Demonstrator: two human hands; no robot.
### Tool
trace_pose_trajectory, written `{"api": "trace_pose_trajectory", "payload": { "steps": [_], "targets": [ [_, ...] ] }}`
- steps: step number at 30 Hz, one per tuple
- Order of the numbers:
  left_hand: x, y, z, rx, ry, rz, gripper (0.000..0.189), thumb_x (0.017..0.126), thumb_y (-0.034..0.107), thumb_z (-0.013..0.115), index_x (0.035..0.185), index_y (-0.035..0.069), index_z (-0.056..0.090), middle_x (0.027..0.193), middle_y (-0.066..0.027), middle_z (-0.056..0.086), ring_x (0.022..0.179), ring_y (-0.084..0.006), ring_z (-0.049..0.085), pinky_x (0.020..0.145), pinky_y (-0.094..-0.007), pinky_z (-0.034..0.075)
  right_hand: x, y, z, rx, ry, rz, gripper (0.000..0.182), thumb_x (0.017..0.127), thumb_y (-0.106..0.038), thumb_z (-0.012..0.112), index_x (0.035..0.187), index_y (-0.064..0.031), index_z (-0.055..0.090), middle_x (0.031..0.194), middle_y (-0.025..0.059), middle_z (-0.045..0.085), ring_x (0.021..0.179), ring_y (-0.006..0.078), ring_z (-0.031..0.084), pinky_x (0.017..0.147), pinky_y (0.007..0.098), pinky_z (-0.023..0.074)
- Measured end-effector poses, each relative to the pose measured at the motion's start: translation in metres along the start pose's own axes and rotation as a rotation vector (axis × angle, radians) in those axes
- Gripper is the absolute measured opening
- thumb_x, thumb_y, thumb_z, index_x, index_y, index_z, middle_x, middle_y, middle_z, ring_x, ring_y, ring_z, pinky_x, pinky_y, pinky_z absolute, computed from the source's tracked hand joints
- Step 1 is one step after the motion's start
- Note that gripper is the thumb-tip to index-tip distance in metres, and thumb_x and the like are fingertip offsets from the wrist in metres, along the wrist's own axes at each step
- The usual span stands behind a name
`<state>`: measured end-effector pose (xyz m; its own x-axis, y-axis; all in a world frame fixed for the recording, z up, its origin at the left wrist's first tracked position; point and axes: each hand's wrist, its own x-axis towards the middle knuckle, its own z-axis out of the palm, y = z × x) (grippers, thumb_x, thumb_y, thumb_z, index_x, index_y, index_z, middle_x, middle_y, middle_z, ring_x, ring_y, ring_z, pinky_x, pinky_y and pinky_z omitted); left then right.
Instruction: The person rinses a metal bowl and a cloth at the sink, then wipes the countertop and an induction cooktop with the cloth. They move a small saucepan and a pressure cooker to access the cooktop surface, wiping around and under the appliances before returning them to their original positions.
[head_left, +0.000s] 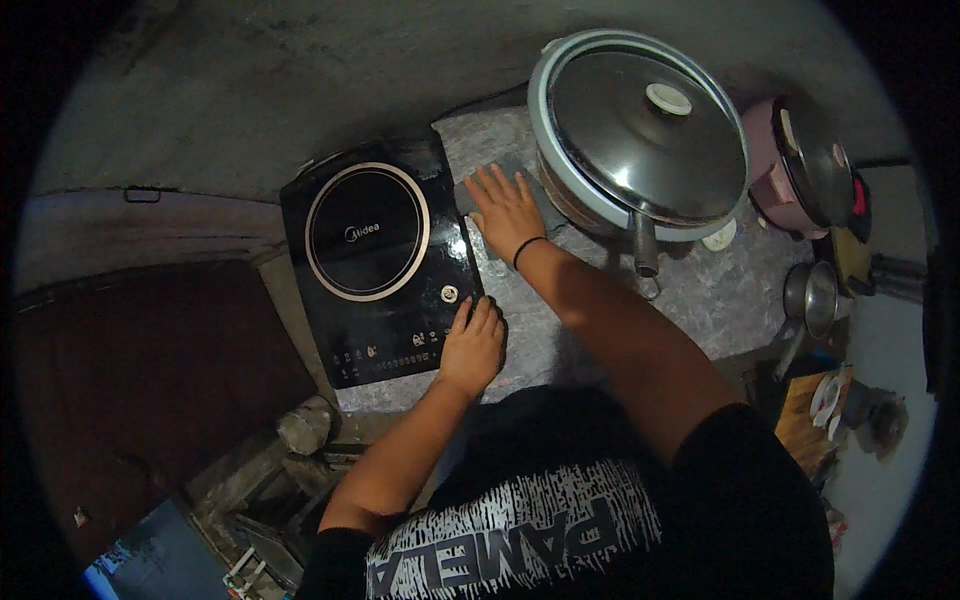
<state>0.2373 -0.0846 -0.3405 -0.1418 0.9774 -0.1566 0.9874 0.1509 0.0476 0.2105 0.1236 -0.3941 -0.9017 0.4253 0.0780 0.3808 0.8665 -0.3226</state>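
A black Midea induction cooktop (366, 315) lies on a marble-patterned counter (705, 300). On the cooktop's front right corner, close to the round button, rests my left hand (474, 345), fingers slightly spread. My right hand (508, 206) is laid flat with spread fingers on a dark grey cloth or flat piece (551, 196) between the cooktop and a large lidded pan. Neither hand is closed round anything. The pan's metal lid (600, 127) has a pale knob, and a handle (645, 244) points towards me.
Right of the pan stands a pink lidded pot (772, 172). A small metal saucepan (820, 298) is at the counter's right end, near a wooden board (796, 412) with dishes. A wall runs behind the counter. At the lower left is a log-like round object (305, 426).
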Motion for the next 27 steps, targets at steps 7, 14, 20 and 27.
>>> {"api": "trace_pose_trajectory", "payload": {
  "steps": [7,14,20,27],
  "targets": [
    [-0.004,0.001,-0.006,-0.147,-0.011,-0.001,0.036,0.082,0.024,0.061,0.112,0.004,0.064,0.125,-0.0107,0.058,0.132,-0.0267,0.042,0.117,-0.0471,0.022,0.016,-0.006,0.003,0.023,0.027,0.054,0.059,0.095,-0.031,0.055,0.149,-0.0163,0.036,0.157,0.0074,0.03,0.147,0.0267,0.022,0.12,0.0486,0.0113],
    [-0.006,0.012,-0.012,-0.534,0.284,-0.095,0.037,0.075,0.007,0.065,0.11,0.003,0.057,0.126,-0.0158,0.055,0.127,-0.0336,0.047,0.112,-0.0487,0.032,-0.007,-0.002,0.0,-0.018,0.033,-0.048,0.058,0.093,-0.025,0.056,0.148,-0.015,0.039,0.156,0.0094,0.032,0.145,0.0273,0.026,0.119,0.0482,0.0153],
    [-0.008,0.017,-0.019,-0.541,0.431,-0.219,0.04,0.075,0.002,0.063,0.114,0.001,0.057,0.123,-0.0179,0.055,0.122,-0.0361,0.051,0.109,-0.0468,0.036,-0.033,-0.002,-0.009,0.003,-0.034,-0.151,0.058,0.092,-0.018,0.055,0.147,-0.0136,0.04,0.155,0.01,0.034,0.144,0.0281,0.029,0.118,0.0476,0.0188],
    [-0.008,0.018,-0.019,-0.478,0.399,-0.286,0.057,0.074,-0.002,0.062,0.129,0.0,0.049,0.133,-0.0196,0.05,0.129,-0.0368,0.046,0.111,-0.0488,0.033,-0.081,-0.001,-0.022,-0.018,-0.156,-0.258,0.058,0.091,-0.016,0.054,0.148,-0.0131,0.039,0.155,0.0097,0.035,0.144,0.028,0.029,0.118,0.0475,0.0192]
  ]
}}
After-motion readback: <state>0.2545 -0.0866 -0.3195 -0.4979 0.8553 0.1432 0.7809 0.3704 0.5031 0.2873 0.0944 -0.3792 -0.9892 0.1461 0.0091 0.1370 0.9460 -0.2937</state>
